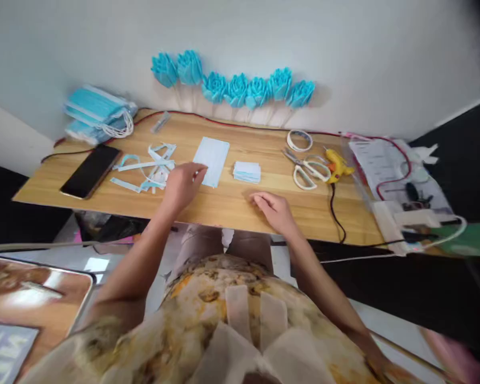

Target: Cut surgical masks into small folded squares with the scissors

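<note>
A flat, pleated light blue mask sheet (213, 160) lies on the wooden table. Over its left edge are the fingertips of my left hand (184, 184), bent with a small gap between them and nothing visible in them. Cut mask strips (148, 166), blue and white, lie in a tangle left of that hand. A small stack of cut light blue pieces (247, 172) sits right of the sheet. Below this stack my right hand (274, 210) rests near the table's front edge, its fingers loosely bent and apart, holding nothing that shows.
Scissors (304, 178), a tape roll (300, 141) and a yellow glue gun (336, 165) lie to the right, beside a clear tray (360, 173). A phone (91, 172) and packed masks (98, 112) are at left. Several blue flowers (237, 89) stand along the wall.
</note>
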### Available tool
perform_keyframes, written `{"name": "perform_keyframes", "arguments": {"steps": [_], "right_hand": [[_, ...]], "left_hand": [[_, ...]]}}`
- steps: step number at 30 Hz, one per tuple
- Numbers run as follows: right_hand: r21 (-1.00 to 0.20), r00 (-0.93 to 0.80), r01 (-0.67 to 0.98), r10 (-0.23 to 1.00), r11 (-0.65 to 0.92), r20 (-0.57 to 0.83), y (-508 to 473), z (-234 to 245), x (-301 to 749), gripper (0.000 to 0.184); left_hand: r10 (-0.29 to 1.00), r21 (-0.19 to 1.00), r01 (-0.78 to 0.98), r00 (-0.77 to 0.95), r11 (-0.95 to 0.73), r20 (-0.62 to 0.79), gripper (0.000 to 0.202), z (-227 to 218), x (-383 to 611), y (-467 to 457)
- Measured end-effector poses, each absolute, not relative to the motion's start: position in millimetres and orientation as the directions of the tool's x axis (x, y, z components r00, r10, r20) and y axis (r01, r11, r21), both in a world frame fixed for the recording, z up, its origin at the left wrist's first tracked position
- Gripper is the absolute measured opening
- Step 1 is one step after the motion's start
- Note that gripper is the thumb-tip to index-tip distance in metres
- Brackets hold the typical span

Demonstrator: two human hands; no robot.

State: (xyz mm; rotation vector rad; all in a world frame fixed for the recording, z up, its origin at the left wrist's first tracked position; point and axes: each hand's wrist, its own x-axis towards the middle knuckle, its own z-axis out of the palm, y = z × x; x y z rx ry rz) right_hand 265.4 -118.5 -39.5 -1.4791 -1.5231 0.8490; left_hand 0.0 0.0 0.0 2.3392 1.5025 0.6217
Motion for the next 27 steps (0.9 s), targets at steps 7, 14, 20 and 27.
{"name": "perform_keyframes", "arguments": {"steps": [7, 14, 20, 27], "right_hand": [[-0.917, 0.042, 0.391, 0.994, 0.08, 0.104, -117, -45, 268, 0.033], [-0.925, 0.044, 0.369, 0.993, 0.088, 0.112, -116, -41, 266, 0.03], [-0.928, 0.037, 0.361, 0.993, 0.089, 0.11, -114, -44, 268, 0.031], [-0.951, 0.065, 0.303, 0.994, 0.064, 0.087, -116, -44, 266, 0.033]], "left_hand": [[0.891, 0.236, 0.861, 0.45, -0.451, 0.059, 0.037, -4, 36, 36], [0.911, 0.189, 0.891, 0.407, -0.413, 0.071, 0.027, -10, 44, 32], [0.944, 0.397, 0.857, 0.299, -0.329, 0.137, 0.02, -19, 38, 39], [0.974, 0.742, 0.636, 0.077, -0.211, 0.211, 0.01, -18, 33, 45]]}}
